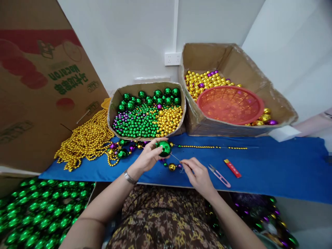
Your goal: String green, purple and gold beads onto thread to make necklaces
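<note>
My left hand is closed around a large shiny green bead, held above the blue cloth. From that bead a thin pale thread runs to my right hand, whose thumb and forefinger pinch it. Just below lie a gold bead with dark marks and smaller green and purple beads. A line of small gold beads on a thread stretches to the right behind my hands. Pink thread snips and a red packet rest right of my right hand.
Behind my hands stands a box of green, gold and purple beads. A larger carton at right holds gold beads and a red plastic basket. Gold bead strands pile at left. Large green beads fill the lower left.
</note>
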The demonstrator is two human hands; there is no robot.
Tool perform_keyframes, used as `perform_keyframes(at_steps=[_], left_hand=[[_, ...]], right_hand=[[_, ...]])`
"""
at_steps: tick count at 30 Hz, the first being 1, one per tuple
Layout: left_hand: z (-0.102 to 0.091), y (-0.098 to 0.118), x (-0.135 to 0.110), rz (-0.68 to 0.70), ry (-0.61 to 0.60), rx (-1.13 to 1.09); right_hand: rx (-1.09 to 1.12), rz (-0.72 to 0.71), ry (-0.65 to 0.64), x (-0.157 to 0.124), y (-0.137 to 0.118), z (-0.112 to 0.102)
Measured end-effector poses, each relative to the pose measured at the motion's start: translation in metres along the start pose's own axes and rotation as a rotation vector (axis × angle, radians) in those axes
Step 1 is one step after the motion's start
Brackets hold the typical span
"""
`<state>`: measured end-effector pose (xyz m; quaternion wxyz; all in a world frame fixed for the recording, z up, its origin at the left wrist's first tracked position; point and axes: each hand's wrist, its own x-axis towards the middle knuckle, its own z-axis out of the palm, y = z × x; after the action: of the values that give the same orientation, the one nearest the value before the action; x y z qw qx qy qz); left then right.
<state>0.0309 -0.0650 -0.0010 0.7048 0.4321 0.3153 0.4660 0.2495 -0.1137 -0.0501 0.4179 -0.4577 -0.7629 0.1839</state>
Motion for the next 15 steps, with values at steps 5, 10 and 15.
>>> perform_keyframes(at_steps=[5,10,15], left_hand=[[0.0025,0.0025,0.0003,-0.005,0.017,0.01],[0.0011,0.0018,0.0024,-0.029,-0.01,0.019],[0.0011,-0.0063,0.0016,-0.034,-0.038,0.078]], right_hand=[[-0.014,-0.001,0.007,-0.0007,-0.0015,-0.0002],[-0.166,-0.047,0.05,-0.0031,0.0016,0.0016],[-0.072,-0.029,0.019,-0.0005,-0.002,0.002]])
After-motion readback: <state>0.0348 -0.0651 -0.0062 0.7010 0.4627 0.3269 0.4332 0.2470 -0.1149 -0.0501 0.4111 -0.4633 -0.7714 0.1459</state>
